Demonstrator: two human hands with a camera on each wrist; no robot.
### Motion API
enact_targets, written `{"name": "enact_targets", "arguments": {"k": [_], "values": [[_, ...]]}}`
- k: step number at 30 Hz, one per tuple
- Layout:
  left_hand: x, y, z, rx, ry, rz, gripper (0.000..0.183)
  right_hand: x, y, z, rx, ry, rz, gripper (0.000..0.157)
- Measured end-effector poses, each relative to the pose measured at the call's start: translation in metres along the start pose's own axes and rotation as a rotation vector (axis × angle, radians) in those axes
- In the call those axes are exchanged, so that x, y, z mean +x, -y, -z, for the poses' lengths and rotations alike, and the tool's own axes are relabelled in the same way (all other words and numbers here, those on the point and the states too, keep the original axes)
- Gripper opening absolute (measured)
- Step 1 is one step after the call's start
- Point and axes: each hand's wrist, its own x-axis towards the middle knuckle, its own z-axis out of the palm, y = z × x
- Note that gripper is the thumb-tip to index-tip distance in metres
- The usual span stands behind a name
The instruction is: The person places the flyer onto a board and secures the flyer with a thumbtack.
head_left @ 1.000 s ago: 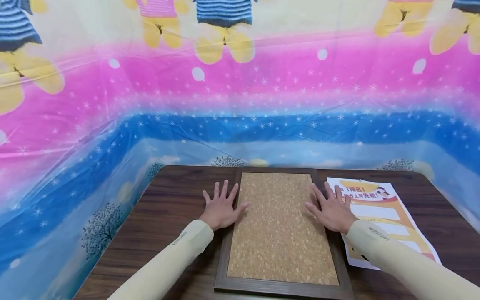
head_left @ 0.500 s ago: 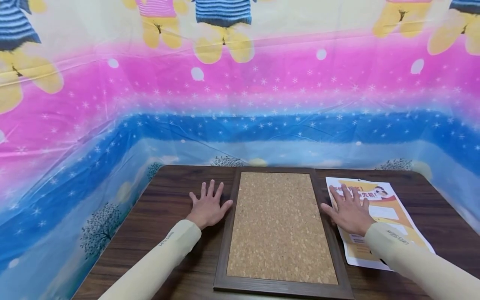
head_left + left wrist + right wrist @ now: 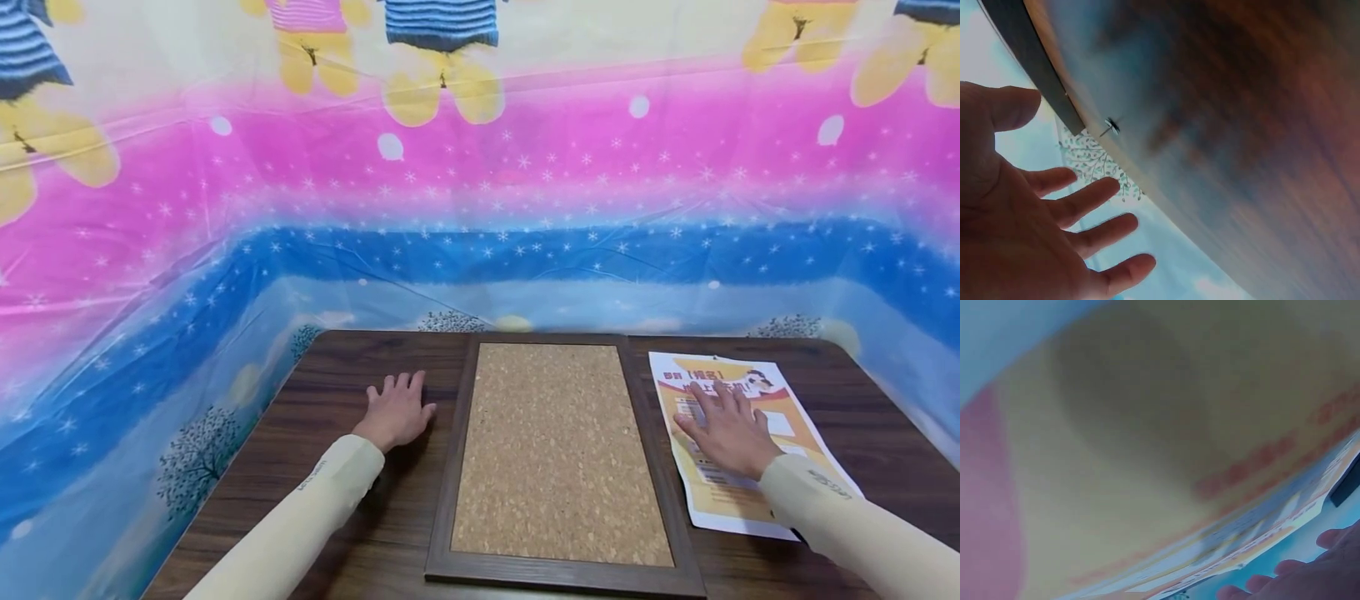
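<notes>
A cork board [image 3: 555, 450] in a dark wooden frame lies flat on the table. Left of it, my left hand [image 3: 396, 412] is over the wood with spread, slightly bent fingers. The left wrist view shows this hand [image 3: 1035, 212] holding nothing, near a small pin-like object [image 3: 1112, 127] on the tabletop. On the board's right lies a printed poster [image 3: 720, 504] in orange, red and white. Above the poster, partly covering it, is my right hand [image 3: 727, 429], fingers spread and holding nothing. Whether it touches the paper I cannot tell.
The brown wooden table [image 3: 330, 517] has rounded far corners. Behind and beside it hangs a pink and blue patterned cloth [image 3: 480, 183]. A tiny dark object [image 3: 715, 357] sits at the poster's top edge.
Both hands have moved apart, away from the board: the left hand leftward over the table, the right hand rightward over the poster. Board and poster stay in place.
</notes>
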Motion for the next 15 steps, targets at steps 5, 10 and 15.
{"name": "enact_targets", "arguments": {"k": [5, 10, 15], "values": [[0.001, 0.000, 0.003, 0.004, 0.022, 0.019, 0.049, -0.006, -0.011, 0.001, 0.004, 0.004, -0.023, 0.082], [0.004, 0.000, 0.003, 0.012, 0.036, 0.006, 0.045, -0.013, -0.027, 0.001, 0.006, 0.009, -0.064, 0.084], [0.009, 0.000, 0.002, 0.033, 0.055, 0.012, 0.044, -0.020, -0.042, 0.003, 0.002, -0.010, -0.085, 0.082]]}}
